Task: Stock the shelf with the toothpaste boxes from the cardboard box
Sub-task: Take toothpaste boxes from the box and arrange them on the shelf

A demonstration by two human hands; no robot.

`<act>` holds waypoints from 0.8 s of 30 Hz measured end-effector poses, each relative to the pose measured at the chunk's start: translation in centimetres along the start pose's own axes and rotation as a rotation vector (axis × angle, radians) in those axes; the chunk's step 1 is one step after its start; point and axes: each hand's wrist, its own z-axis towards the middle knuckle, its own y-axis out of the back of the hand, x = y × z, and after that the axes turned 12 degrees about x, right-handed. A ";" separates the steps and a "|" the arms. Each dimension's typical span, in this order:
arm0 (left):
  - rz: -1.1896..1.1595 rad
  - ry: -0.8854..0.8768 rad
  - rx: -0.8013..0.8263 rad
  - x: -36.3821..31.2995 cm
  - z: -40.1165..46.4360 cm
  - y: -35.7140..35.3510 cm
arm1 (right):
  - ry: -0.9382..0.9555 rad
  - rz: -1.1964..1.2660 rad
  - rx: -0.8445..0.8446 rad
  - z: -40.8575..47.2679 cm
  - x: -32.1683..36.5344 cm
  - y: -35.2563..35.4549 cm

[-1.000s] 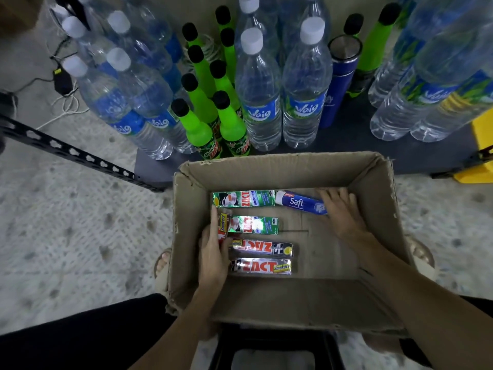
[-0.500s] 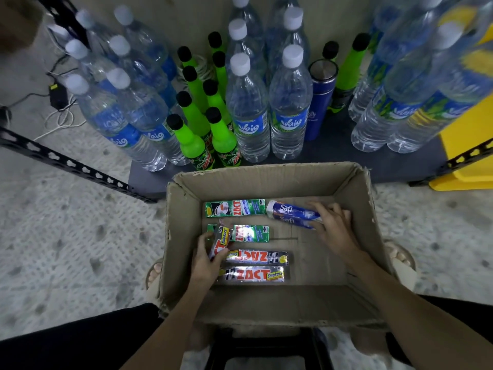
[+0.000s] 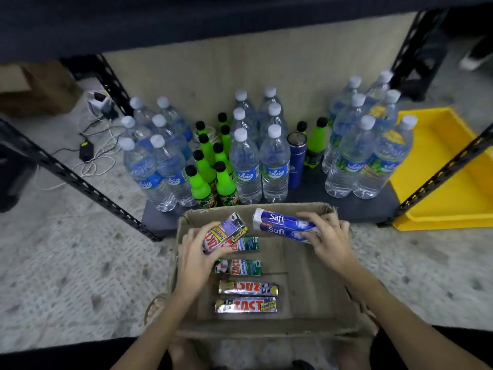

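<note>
Our left hand (image 3: 198, 259) curls its grip round two red-and-silver Zact toothpaste boxes (image 3: 225, 233), lifted over the far-left corner of the brown cardboard box (image 3: 314, 297), long axes tilted toward the dark bottom shelf board (image 3: 346, 206). Our right hand (image 3: 329, 240) pinches two blue Safi toothpaste boxes (image 3: 280, 224) stacked together at the far edge, long axes running left to right. The shelf lies just beyond the carton's far wall, so both hands need only travel forward; the right one looks nearer the free strip before the clear water bottles (image 3: 274, 166). Four boxes remain flat on the carton floor.
</note>
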 end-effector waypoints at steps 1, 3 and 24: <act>-0.008 -0.050 -0.019 -1.2 0.4 1.5 | 0.021 -0.012 -0.016 0.1 0.7 1.6; -0.003 -0.150 -0.065 -3.8 1.1 4.8 | 0.060 -0.008 -0.023 0.5 1.9 5.3; 0.341 -0.625 -0.251 -28.8 2.9 30.6 | 0.356 0.122 -0.113 1.6 18.5 40.8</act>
